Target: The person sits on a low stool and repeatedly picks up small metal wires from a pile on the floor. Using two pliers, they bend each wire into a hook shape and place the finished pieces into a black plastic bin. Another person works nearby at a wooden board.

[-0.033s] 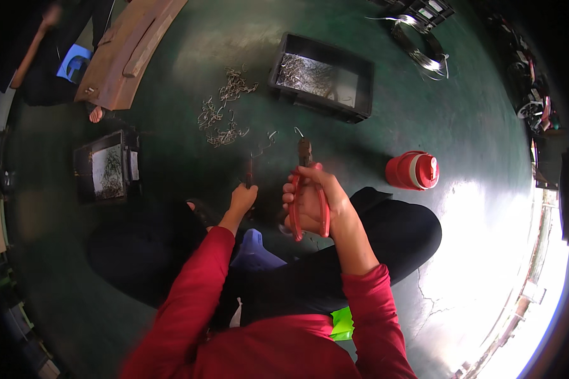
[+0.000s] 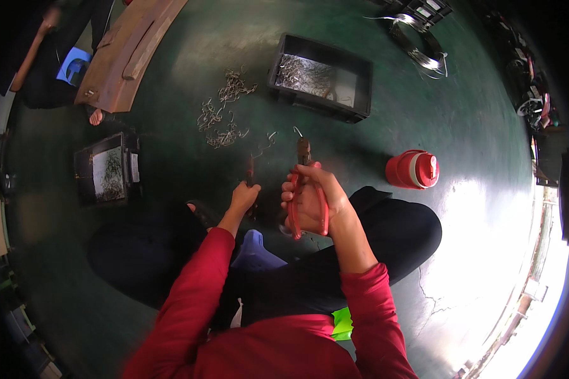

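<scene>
My right hand (image 2: 311, 203) is wrapped round a pair of red-handled pliers (image 2: 304, 152), whose dark jaws point away from me. A short hooked piece of wire (image 2: 298, 131) sticks out of those jaws. To the left, my left hand (image 2: 241, 197) grips a slim dark tool that looks like pliers (image 2: 251, 169); its handles are mostly hidden by the fingers. Just beyond its tip is a thin bent wire (image 2: 269, 140); whether the tip holds it I cannot tell. Further off, bent wire hooks (image 2: 222, 120) lie in loose heaps on the green floor.
A black crate (image 2: 322, 107) with metal pieces stands ahead, a smaller dark bin (image 2: 130, 170) at left. The red jug (image 2: 406, 170) is at right, a wire coil (image 2: 417, 50) far right. Another person's foot (image 2: 96, 117) shows beside a wooden bench (image 2: 117, 69).
</scene>
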The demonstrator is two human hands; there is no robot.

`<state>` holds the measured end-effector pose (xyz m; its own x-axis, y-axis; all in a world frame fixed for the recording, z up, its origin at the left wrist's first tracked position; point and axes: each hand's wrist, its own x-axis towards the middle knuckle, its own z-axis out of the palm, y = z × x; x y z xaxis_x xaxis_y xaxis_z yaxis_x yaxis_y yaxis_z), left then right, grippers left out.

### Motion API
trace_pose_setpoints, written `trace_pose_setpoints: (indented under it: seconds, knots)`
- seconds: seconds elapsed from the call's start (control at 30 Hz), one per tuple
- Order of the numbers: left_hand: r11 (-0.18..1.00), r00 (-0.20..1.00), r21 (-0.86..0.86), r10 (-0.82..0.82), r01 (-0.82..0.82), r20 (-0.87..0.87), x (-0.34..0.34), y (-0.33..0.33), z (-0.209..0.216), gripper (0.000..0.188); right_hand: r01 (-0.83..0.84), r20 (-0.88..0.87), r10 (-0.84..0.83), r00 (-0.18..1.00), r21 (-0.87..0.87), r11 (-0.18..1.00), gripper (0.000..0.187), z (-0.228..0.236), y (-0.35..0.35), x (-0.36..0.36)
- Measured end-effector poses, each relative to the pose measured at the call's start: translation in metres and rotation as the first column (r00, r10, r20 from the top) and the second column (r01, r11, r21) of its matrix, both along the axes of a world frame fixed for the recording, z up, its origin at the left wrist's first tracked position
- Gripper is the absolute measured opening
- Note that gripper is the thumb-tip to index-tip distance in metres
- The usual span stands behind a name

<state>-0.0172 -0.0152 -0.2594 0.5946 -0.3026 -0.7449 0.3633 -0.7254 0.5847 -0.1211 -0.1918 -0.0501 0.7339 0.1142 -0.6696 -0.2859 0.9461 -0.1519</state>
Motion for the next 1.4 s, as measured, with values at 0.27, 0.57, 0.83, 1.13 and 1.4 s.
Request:
trace_pose_setpoints:
  seconds: [0.27,0.57,0.83,1.13,1.4]
  knots:
    - [0.924,0.943,-0.235,-0.25,0.301,0.222,0.013,-0.013,0.128,0.036,0.001,-0.21,-0.026,0.977,-0.121,0.993,0.027,-0.043,0.004,0.014]
    - [0.906,0.859,-0.15,-0.307,0.396,0.411,-0.005,-0.015,0.164,0.05,-0.14,-0.379,0.016,0.925,-0.301,0.943,0.028,-0.033,0.014,0.012]
    - [0.909,0.831,-0.127,-0.297,0.397,0.471,-0.006,-0.016,0.168,0.045,-0.206,-0.342,0.074,0.937,-0.367,0.907,0.029,-0.03,0.016,0.015]
    - [0.92,0.85,-0.108,-0.295,0.375,0.436,-0.006,-0.019,0.178,0.035,-0.308,-0.38,0.1,0.919,-0.54,0.783,0.033,-0.05,0.02,0.015]
    - [0.938,0.947,-0.187,-0.254,0.291,0.197,-0.001,-0.016,0.206,0.017,-0.589,-0.548,0.237,0.802,-0.792,0.161,0.054,-0.069,0.017,0.016]
